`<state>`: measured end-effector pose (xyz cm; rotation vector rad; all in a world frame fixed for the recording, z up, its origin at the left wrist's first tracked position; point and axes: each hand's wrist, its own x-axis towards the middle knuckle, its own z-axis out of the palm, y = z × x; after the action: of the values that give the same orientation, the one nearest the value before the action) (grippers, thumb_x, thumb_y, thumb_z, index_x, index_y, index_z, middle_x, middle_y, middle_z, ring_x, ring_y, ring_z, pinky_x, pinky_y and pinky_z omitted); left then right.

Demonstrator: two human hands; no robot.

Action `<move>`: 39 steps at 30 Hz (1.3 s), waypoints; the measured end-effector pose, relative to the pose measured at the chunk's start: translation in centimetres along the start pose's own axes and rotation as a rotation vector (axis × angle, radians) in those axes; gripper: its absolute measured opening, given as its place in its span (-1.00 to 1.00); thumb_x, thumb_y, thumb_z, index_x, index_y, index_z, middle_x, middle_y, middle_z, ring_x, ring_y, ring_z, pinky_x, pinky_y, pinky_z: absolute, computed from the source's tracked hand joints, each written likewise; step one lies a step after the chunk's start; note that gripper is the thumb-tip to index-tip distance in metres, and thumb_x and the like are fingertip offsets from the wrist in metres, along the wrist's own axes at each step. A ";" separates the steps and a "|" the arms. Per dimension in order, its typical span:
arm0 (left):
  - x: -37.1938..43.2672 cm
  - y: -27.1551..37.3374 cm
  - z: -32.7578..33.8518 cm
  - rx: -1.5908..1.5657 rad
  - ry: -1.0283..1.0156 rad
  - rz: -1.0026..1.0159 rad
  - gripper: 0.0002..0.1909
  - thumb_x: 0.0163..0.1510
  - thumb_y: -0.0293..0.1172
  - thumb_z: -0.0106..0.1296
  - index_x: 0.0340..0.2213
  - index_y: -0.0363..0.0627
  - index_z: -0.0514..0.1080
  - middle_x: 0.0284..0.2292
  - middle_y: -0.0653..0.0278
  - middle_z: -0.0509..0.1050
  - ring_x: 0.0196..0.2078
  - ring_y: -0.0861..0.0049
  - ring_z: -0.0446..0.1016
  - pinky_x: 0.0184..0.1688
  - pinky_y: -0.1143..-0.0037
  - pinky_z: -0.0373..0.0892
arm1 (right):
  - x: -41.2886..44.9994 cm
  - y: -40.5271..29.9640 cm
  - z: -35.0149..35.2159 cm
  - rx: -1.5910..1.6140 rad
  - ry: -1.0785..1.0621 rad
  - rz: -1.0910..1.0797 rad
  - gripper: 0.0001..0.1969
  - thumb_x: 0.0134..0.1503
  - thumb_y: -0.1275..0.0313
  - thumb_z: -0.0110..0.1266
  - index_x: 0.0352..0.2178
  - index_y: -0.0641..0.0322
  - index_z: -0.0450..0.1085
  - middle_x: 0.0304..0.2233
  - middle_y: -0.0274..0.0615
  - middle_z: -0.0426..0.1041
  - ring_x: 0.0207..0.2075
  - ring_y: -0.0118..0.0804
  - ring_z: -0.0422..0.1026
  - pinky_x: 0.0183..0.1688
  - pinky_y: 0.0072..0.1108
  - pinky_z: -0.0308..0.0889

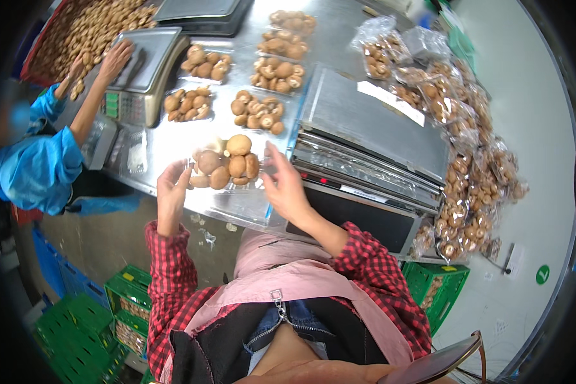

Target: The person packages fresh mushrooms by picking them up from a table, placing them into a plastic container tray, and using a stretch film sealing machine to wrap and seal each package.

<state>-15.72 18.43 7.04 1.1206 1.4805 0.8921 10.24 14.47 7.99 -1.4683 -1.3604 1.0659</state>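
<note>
Before me is a clear plastic tray of shiitake-like mushrooms [219, 169], above the near edge of the metal table. My left hand [172, 187] grips the tray's left end, thumb on the near side. At its right end is my right hand [288, 185], thumb and fingers apart, the fingertips blurred; whether it grips the rim or film is unclear. Just beyond stand more mushroom trays, one at left [188, 104] and one at right [258, 112]. A film-wrapping machine [369, 139] lies close to my right hand, with a dark plate [360, 216] at its front.
Wrapped mushroom packs [461, 192] are heaped along the right wall. At left, a co-worker's hand [117, 60] is over a weighing scale [149, 53], near a red crate [33, 62] of loose mushrooms. Green crates [77, 331] stand on the floor.
</note>
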 end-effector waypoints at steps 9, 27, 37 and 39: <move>3.7 8.3 25.8 -0.055 -0.396 0.372 -0.67 0.06 -0.51 0.00 -0.11 -0.31 0.32 -0.33 0.31 0.46 -0.42 0.73 0.40 -0.43 0.68 0.35 | -0.3 1.8 -24.6 0.046 0.439 -0.052 -0.49 0.02 0.68 -0.12 0.07 0.43 0.11 -0.07 -0.09 0.32 -0.27 -0.54 0.28 -0.27 -0.71 0.34; 0.1 6.7 25.4 0.428 -0.345 0.284 -0.64 -0.12 -0.37 0.20 -0.26 -0.22 0.37 -0.63 0.31 0.45 -0.56 0.48 0.45 -0.51 0.55 0.32 | -8.8 7.5 -29.0 -0.112 0.546 0.327 -0.87 0.00 0.41 0.11 -0.41 0.23 0.42 -0.50 -0.27 0.44 -0.45 -0.40 0.37 -0.35 -0.57 0.24; -3.6 10.0 20.9 -0.535 -0.896 -0.587 -0.70 0.05 -0.39 0.05 -0.16 -0.19 0.36 -0.48 0.42 0.36 -0.46 0.69 0.31 -0.38 0.66 0.27 | -12.1 2.2 -31.9 1.052 0.319 0.150 -0.86 0.03 0.57 -0.16 -0.39 0.36 0.35 -0.71 -0.47 0.11 -0.60 -0.54 0.12 -0.45 -0.64 0.08; -3.8 13.0 20.3 -0.656 -0.961 -0.495 -0.82 0.05 -0.44 0.03 -0.27 -0.17 0.39 -0.47 0.39 0.35 -0.47 0.66 0.30 -0.38 0.65 0.27 | -10.8 -1.2 -32.9 1.024 0.273 -0.093 -0.82 0.02 0.56 -0.19 -0.38 0.37 0.35 -0.75 -0.46 0.10 -0.60 -0.51 0.13 -0.45 -0.63 0.07</move>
<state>6.83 18.11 16.33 0.4986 0.5338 0.3278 41.00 2.62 18.74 -0.7245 -0.5079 1.1776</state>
